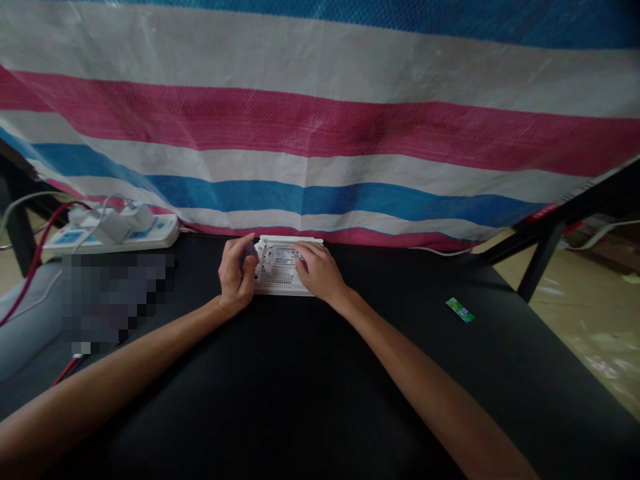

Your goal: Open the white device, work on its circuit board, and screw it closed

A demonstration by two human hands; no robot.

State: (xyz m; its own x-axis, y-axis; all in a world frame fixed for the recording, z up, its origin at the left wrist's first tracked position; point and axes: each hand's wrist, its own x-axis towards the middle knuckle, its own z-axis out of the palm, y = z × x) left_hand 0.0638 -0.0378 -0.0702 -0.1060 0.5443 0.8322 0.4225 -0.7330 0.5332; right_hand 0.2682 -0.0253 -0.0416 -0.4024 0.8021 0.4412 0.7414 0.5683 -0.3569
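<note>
Your left hand [236, 277] is curling on white breadboard's [281, 270] edge, steadying it; right hand [316, 270] is resting fingers-down on top, possibly pinching small part. Keep board flat on bench [310, 373].

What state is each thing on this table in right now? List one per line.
White breadboard: flat on black table, parts fitted.
Left hand: curled at the breadboard's left edge.
Right hand: fingers resting on it.
Power strip: adapters plugged in.
Green packet: lying flat, untouched.

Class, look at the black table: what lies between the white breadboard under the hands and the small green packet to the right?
Nothing: in the head view, only bare black table separates the white breadboard from the small green packet.
</note>
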